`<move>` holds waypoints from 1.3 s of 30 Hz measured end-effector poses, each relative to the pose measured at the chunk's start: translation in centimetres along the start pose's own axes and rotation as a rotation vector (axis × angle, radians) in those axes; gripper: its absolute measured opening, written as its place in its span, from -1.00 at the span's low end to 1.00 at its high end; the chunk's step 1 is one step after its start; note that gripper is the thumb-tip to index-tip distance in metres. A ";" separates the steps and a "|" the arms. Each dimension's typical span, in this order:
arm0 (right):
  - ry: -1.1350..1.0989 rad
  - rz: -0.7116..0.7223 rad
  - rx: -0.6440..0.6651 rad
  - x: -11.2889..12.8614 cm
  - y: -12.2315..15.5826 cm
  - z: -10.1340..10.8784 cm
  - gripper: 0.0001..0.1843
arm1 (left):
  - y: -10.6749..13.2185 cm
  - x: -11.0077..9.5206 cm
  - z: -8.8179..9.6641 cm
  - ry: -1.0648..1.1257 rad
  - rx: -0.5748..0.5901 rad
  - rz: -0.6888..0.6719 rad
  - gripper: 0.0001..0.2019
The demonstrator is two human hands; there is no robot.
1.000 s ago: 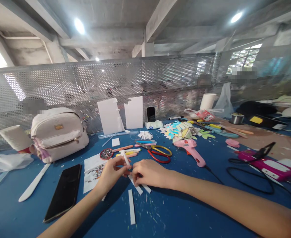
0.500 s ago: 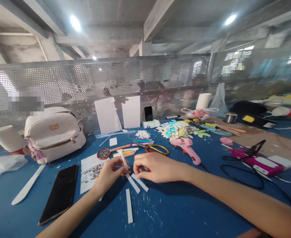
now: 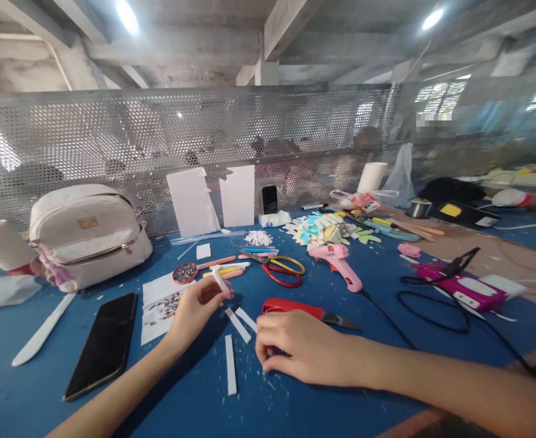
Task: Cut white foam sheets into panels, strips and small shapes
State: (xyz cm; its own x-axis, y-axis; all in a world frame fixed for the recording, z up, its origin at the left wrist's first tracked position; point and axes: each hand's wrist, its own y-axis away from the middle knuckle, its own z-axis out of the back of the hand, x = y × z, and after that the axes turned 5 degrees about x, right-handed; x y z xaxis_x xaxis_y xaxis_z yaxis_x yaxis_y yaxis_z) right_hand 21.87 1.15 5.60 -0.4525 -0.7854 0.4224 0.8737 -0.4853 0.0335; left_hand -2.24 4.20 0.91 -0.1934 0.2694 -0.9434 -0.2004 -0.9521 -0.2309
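Note:
My left hand (image 3: 193, 309) is raised a little above the blue table (image 3: 322, 401), fingers closed on a short white foam strip (image 3: 220, 282) that points up and away. My right hand (image 3: 297, 351) rests on the table nearer to me, its fingers curled and its fingertips pressed down at the left side; what they pinch, if anything, is too small to see. A red utility knife (image 3: 292, 306) with its blade out lies just beyond the right hand. Two white strips (image 3: 237, 324) lie between the hands, and a third strip (image 3: 230, 365) lies closer to me.
A black phone (image 3: 101, 345) and a white backpack (image 3: 85, 234) are at the left. Scissors (image 3: 282, 271), a pink glue gun (image 3: 341, 267), coloured sticks and foam scraps lie beyond the hands. A magenta device (image 3: 463, 291) with a black cable sits at the right. A mesh fence (image 3: 112, 146) backs the table.
My right hand has drawn away from the left hand, toward me and to the right, uncovering the red knife. My left hand still holds its strip.

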 end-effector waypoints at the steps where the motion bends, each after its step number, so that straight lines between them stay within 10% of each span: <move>1: 0.012 0.017 0.015 0.1 -0.4 -0.1 -0.91 | -0.1 0.0 0.1 -0.006 -0.010 -0.012 -0.73; 19: 0.438 0.225 0.161 1.7 -2.1 0.3 -0.94 | -0.6 0.5 1.6 -0.040 -0.012 -0.078 -0.79; 32: 0.228 0.082 0.039 0.4 -9.4 0.2 -0.92 | -1.5 1.0 3.4 -0.056 -0.073 -0.124 -0.78; 39: 0.136 0.153 0.119 0.2 -6.7 1.8 -0.92 | -1.5 1.1 3.7 -0.078 -0.083 -0.125 -0.79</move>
State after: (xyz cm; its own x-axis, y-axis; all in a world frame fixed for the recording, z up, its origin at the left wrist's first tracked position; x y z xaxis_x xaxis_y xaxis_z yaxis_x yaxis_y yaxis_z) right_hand 16.25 4.89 7.12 -0.3262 -0.8948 0.3050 0.9452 -0.3143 0.0887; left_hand -5.69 6.42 1.13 -0.2464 0.3941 -0.8854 -0.1486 -0.9182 -0.3673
